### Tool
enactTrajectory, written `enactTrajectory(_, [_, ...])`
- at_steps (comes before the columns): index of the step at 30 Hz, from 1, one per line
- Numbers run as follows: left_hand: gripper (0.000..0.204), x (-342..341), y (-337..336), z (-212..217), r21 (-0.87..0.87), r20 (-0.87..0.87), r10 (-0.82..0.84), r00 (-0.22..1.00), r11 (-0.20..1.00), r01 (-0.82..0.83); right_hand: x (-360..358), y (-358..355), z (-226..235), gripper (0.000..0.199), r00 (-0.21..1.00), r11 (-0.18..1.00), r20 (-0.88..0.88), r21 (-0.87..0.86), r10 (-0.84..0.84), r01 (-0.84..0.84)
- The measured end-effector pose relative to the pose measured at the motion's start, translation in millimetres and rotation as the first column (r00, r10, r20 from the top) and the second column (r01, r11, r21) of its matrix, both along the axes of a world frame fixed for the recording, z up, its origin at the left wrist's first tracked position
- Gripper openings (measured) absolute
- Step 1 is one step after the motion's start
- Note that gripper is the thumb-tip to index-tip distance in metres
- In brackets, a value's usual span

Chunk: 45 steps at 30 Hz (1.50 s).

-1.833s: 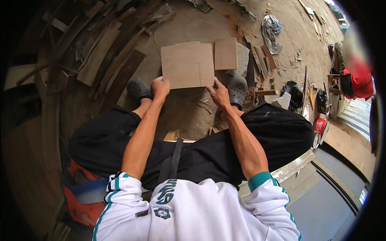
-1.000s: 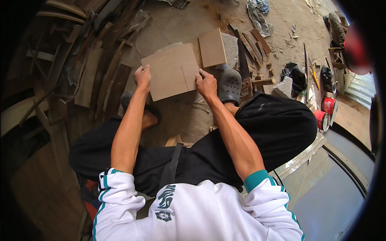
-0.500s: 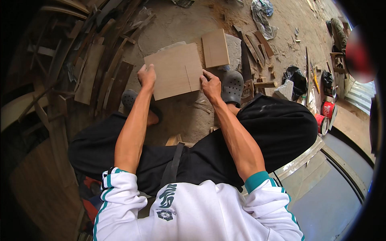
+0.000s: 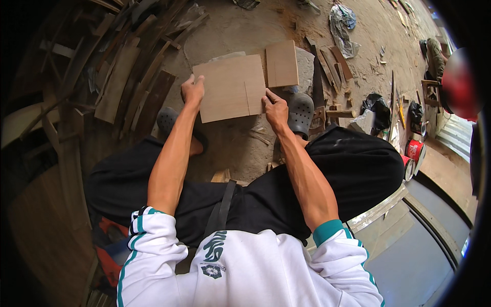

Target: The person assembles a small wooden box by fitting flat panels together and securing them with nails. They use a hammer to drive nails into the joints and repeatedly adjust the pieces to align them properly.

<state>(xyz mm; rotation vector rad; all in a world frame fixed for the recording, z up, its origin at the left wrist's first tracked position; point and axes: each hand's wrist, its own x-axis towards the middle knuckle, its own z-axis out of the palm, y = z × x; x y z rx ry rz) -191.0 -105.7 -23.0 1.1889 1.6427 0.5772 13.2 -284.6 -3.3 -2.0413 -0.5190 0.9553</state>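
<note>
Nearest me is my white shirt (image 4: 245, 271), then my black trousers (image 4: 353, 169), knees spread wide. Beyond them my left hand (image 4: 193, 92) grips the left edge of a plywood panel (image 4: 225, 87), partway up, thumb toward its face. My right hand (image 4: 276, 110) reaches the opposite edge near its closer corner, fingers pinching it there, though I can't see what they do underneath.

Under two seconds ago both hands were down by the panel's near corners; since then the left has gone up the side. The gap to the smaller board (image 4: 281, 64) has widened a little, while that board leans about as it did. To me this means I am finding a better hold and adjusting how the panel lies; both hands are committed to it, with no tool in either.

The panel is between my left shoe (image 4: 166, 120) and right shoe (image 4: 300, 108), a thin dark line running in from its near edge, right of centre. A pale edge shows past its far side; whether the panel rests on that or hangs above it, I can't tell.

Farther off, the smaller board lies against a grey slab (image 4: 305, 69), and crumpled plastic (image 4: 343, 33) lies beyond on the dirt floor (image 4: 230, 25).
</note>
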Motion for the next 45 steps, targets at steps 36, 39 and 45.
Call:
enactTrajectory(36, [0.041,-82,-102,26,0.128,-0.568,-0.497,0.656,0.734,0.667,13,-40,-6,0.019,0.703,0.825,0.465,-0.122,0.538,-0.552])
enactTrajectory(39, [0.039,-83,-103,23,0.151,-0.560,-0.487,0.670,0.736,0.660,15,-41,-11,0.023,0.709,0.824,0.445,-0.139,0.547,-0.549])
enactTrajectory(45, [0.038,-85,-102,15,0.167,-0.550,-0.496,0.672,0.723,0.671,15,-40,-17,0.023,0.698,0.830,0.470,-0.159,0.540,-0.534])
